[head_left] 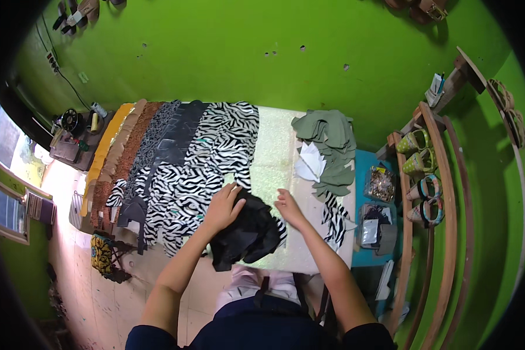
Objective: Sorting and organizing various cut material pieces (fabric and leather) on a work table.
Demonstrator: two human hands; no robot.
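Black cloth [248, 233] lies at the bench's [332, 262] six o'clock edge; left hand [221, 208] against it at eleven o'clock, thumb and fingers apart; right hand [289, 210] beside it at two o'clock, half-curled, digits parted.

A pale table [275, 137] bears zebra-print pieces [178, 181], green pieces [335, 137] and bunched black fabric [248, 227].

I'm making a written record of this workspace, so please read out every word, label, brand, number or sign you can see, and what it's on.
There is no text I can read.
White sheets on the green pieces: no writing legible.
White packet on the teal surface: any print is too small to read.
Black material by the left hand: no lettering visible.
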